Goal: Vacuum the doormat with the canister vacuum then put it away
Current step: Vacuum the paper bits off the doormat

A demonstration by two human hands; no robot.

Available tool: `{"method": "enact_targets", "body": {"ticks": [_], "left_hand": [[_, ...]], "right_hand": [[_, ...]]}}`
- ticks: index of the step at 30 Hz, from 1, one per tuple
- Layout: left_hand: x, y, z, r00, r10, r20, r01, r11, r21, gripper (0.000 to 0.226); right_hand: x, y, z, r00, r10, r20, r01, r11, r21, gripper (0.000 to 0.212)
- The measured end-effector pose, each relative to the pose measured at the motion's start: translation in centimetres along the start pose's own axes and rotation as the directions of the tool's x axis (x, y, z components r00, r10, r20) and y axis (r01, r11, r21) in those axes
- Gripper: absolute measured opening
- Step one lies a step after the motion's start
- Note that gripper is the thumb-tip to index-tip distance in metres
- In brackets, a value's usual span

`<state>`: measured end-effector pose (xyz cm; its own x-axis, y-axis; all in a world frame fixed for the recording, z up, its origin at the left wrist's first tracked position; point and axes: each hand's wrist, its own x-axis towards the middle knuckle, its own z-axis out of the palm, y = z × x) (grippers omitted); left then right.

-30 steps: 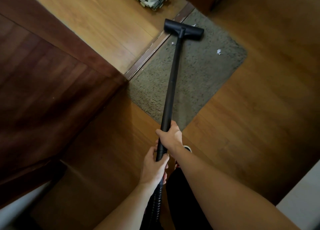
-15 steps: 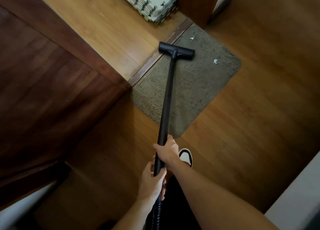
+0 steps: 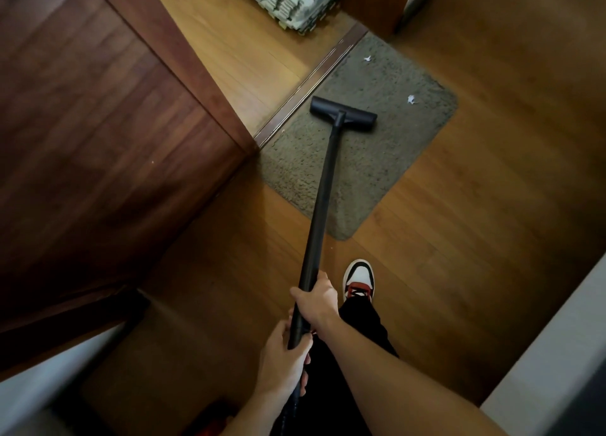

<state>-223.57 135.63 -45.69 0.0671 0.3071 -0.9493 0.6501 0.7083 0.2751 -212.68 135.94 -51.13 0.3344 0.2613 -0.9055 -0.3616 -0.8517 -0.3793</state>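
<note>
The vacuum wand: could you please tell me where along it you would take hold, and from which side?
Grip the vacuum wand at its near, raised end, far from the floor head on the doormat. The slim round tube slants up toward the person, so it can be wrapped fully: right hand from the right, farther down the tube; left hand from the left, behind it.

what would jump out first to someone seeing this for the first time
The long black vacuum wand runs up the middle, gripped by the right hand above the left hand, its floor head resting on the grey doormat by the threshold. A white scrap lies near the mat's far corner and a second scrap near its right edge. A red, white and black shoe stands on the wood floor right of the hands.
</note>
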Motion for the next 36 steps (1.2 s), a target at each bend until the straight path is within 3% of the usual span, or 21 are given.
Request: {"method": "enact_targets", "body": {"ticks": [11, 16, 22, 36], "left_hand": [[0.1, -1.1, -0.3, 0.993, 0.076, 0.094, -0.083, 0.994, 0.072, 0.012], [2.3, -0.3, 1.3, 0.99, 0.124, 0.074, -0.136, 0.97, 0.2, 0.018], [3.9, 2.3, 4.1, 0.985, 0.12, 0.128, -0.146, 0.964, 0.223, 0.012], [6.3, 10.8, 11.8, 0.985, 0.114, 0.13, -0.136, 0.976, 0.169, 0.005]], "right_hand": [[0.1, 1.8, -0.4, 1.0, 0.002, -0.024, -0.001, 1.0, 0.022, 0.038], [1.8, 2.1, -2.5, 0.998, 0.0, -0.068, 0.004, 0.998, 0.059, 0.033], [3.6, 0.6, -5.8, 0.994, 0.042, -0.101, -0.024, 0.984, 0.179, 0.031], [8.6, -5.1, -14.6, 0.992, 0.03, -0.122, -0.012, 0.99, 0.14, 0.033]]}}
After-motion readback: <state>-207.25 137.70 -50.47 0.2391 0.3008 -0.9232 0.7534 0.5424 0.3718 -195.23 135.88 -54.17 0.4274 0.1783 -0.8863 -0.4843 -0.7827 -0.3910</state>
